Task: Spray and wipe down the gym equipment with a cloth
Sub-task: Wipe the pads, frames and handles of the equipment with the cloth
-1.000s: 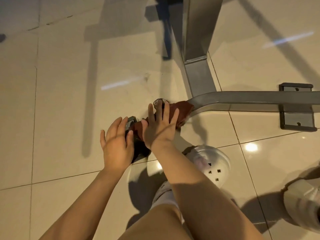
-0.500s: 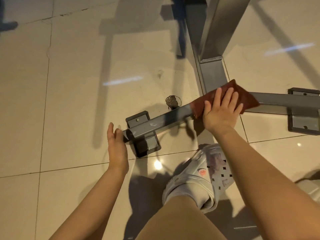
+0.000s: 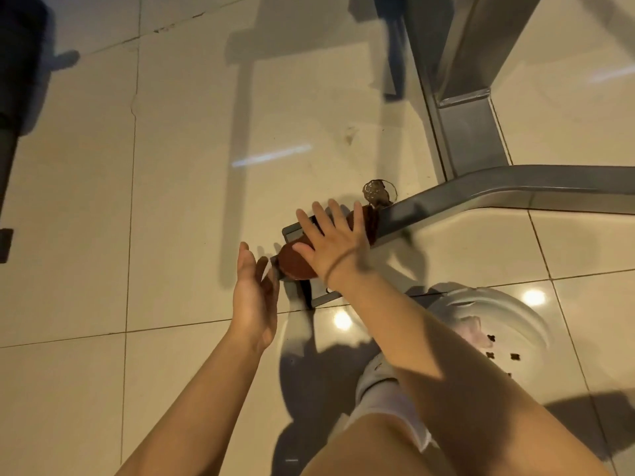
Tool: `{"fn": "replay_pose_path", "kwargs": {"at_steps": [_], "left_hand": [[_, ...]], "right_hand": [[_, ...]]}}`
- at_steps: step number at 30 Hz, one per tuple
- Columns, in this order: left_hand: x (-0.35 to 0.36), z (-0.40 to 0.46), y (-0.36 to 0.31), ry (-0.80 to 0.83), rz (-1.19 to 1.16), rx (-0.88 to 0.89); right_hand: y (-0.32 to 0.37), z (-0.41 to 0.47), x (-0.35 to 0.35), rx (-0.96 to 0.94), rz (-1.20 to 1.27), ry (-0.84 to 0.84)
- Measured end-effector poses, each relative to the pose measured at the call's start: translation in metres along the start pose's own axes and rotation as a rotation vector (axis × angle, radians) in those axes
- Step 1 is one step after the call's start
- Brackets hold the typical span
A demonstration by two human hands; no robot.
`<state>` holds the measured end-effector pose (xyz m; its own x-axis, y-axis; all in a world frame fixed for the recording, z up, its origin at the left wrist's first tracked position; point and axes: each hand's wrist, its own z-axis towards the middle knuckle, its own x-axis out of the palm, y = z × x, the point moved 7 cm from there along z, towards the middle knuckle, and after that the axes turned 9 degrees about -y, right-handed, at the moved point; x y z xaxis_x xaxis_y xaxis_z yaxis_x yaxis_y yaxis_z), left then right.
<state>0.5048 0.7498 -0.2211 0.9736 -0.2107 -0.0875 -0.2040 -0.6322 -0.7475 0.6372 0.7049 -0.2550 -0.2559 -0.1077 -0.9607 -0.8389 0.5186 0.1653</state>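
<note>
A grey metal base bar (image 3: 481, 190) of a gym machine runs low across the tiled floor, bending down to the left toward a flat foot plate (image 3: 323, 293). A reddish-brown cloth (image 3: 295, 264) lies over the bar's left end. My right hand (image 3: 330, 242) presses flat on the cloth with fingers spread and straight. My left hand (image 3: 254, 293) is held open, edge-on, just left of the bar's end, close to the cloth. No spray bottle is in view.
A thick grey upright post (image 3: 464, 91) rises from the base behind the bar. A small round dark floor fitting (image 3: 378, 190) sits just behind the bar. My white clog (image 3: 491, 321) stands right of the foot plate. A dark object (image 3: 10, 108) stands at the left edge.
My right hand has slid the cloth left along the bar, from near the bend back to the bar's left end. My left hand stays by that end.
</note>
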Motion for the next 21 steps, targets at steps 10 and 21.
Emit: {"fn": "replay_pose_path", "kwargs": {"at_steps": [10, 21], "left_hand": [[-0.002, -0.001, 0.009, 0.065, 0.078, -0.047], [-0.005, -0.001, 0.000, 0.108, 0.121, -0.039]], "right_hand": [[-0.191, -0.033, -0.034, 0.214, -0.013, -0.021], [0.053, -0.014, 0.013, -0.338, -0.061, 0.018]]}}
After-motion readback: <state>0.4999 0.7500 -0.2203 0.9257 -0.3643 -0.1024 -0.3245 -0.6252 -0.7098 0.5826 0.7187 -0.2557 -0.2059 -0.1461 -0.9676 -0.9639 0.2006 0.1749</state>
